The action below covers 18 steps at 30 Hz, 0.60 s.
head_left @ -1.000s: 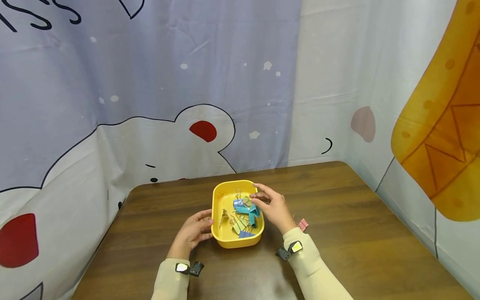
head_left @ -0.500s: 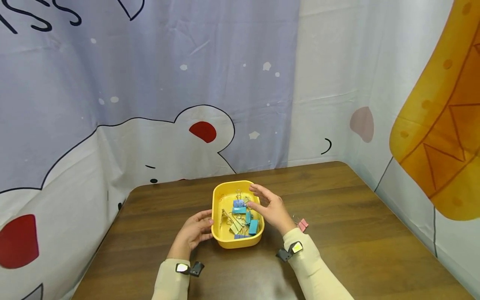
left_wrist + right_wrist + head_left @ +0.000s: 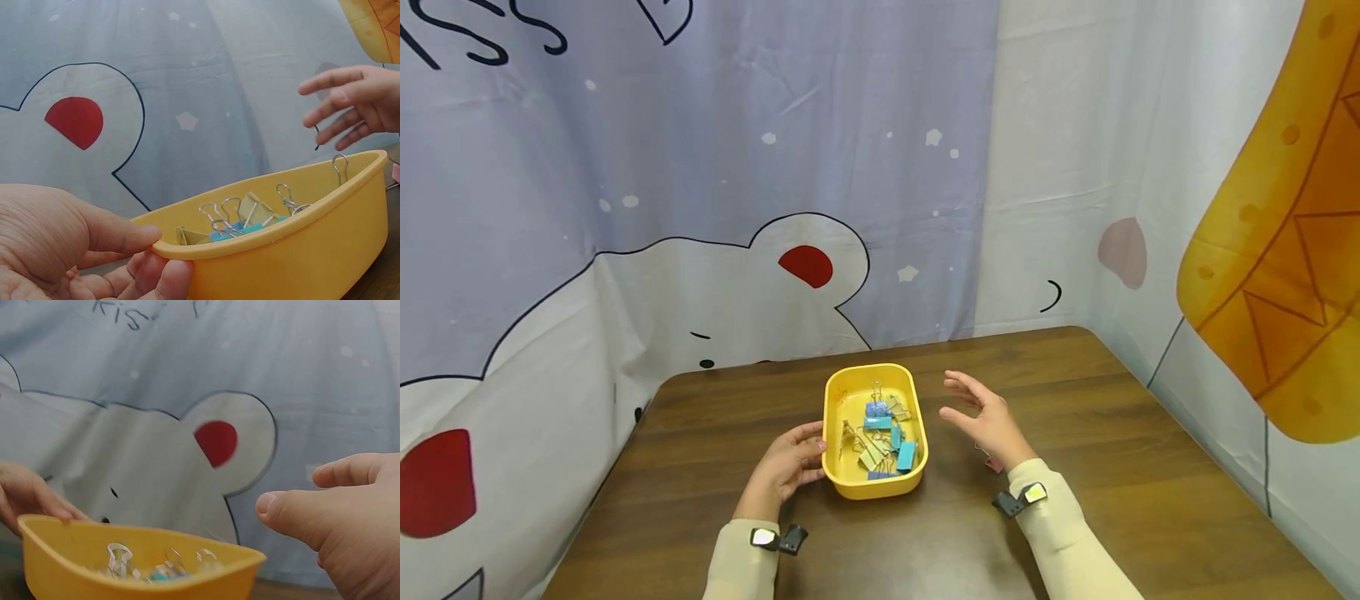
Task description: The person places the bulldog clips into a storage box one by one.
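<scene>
My left hand grips the left rim of a yellow plastic bin; in the left wrist view the thumb lies over the rim with fingers beneath. Inside lie several binder clips with wire handles: teal ones, yellow-green ones and blue ones. To the right of the bin, my right hand hovers with spread, slightly bent fingers and nothing in them. Partly hidden under that hand's wrist, a pink binder clip lies on the table.
The brown wooden table carries the bin near its middle. Behind it hangs a printed curtain that runs along the back and right side. Dark devices are strapped to both sleeves.
My right hand has drawn back from over the bin toward the right, now covering part of the pink clip. Teal clips in the bin lie spread differently than a second ago. My left hand stays put.
</scene>
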Motion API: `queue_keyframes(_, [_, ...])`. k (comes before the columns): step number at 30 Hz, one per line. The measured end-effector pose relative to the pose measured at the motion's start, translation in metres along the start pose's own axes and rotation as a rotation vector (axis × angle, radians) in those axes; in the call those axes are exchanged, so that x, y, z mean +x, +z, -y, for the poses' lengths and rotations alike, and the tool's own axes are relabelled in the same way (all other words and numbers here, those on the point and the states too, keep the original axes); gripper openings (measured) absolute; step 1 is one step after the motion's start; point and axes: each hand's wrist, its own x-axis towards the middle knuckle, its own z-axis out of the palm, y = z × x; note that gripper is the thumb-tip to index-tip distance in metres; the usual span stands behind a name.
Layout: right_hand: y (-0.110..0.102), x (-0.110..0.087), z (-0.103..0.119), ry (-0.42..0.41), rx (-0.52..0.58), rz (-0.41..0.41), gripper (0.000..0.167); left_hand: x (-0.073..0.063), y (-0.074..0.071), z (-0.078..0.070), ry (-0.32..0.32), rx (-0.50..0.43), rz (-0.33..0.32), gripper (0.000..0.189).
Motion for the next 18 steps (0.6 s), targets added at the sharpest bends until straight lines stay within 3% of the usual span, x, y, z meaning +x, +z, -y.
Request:
queue_keyframes(10, [-0.028,-0.021,-0.022,0.067,-0.027,0.046,0.059,0.001,-0.001,0.001,0.000,-0.003,-0.004,0.047])
queue_keyframes(15, [-0.035,-0.030,-0.011,0.009,0.017,0.082,0.051,0.001,-0.001,0.001,0.001,-0.001,0.001,0.048])
queue_keyframes(18, [-0.038,-0.033,-0.015,-0.035,0.034,0.086,0.051,0.000,0.000,0.000,-0.001,-0.001,0.005,0.048])
